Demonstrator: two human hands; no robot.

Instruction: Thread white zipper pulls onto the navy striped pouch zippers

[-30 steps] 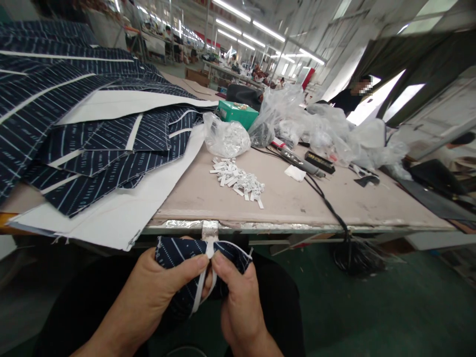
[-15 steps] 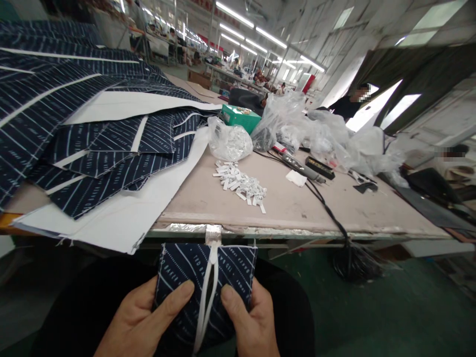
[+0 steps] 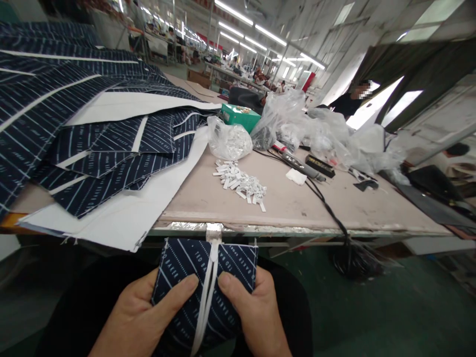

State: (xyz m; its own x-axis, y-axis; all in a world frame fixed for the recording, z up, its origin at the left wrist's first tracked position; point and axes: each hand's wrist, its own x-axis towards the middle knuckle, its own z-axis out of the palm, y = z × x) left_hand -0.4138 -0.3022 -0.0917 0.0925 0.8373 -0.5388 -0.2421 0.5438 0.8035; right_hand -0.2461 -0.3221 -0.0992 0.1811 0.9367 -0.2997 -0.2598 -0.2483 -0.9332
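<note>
Navy striped fabric [image 3: 182, 263] with printed lettering and a white zipper [image 3: 204, 312] down its middle lies across both my hands, over my lap. My left hand [image 3: 148, 302] grips the left side, thumb flat on top and fingers hidden beneath. On the right side, my right hand [image 3: 253, 302] pinches the fabric the same way, its thumb near the zipper. The zipper's upper end, with a white slider [image 3: 214, 253], meets a silvery metal fitting [image 3: 214, 231] at the table edge. The two zipper sides run close together below the slider.
Stacked navy striped fabric pieces [image 3: 122, 131] cover the table's left side. Small white strips [image 3: 241, 183] lie in a heap beside a clear bag [image 3: 230, 141] and a green box [image 3: 241, 116]. A grey corded tool [image 3: 297, 163] rests farther right. A person [image 3: 347, 104] is behind the plastic bags.
The gap between the zipper sides has narrowed. Both thumbs sit slightly higher and nearer the zipper, and the fabric's left part has tilted a little.
</note>
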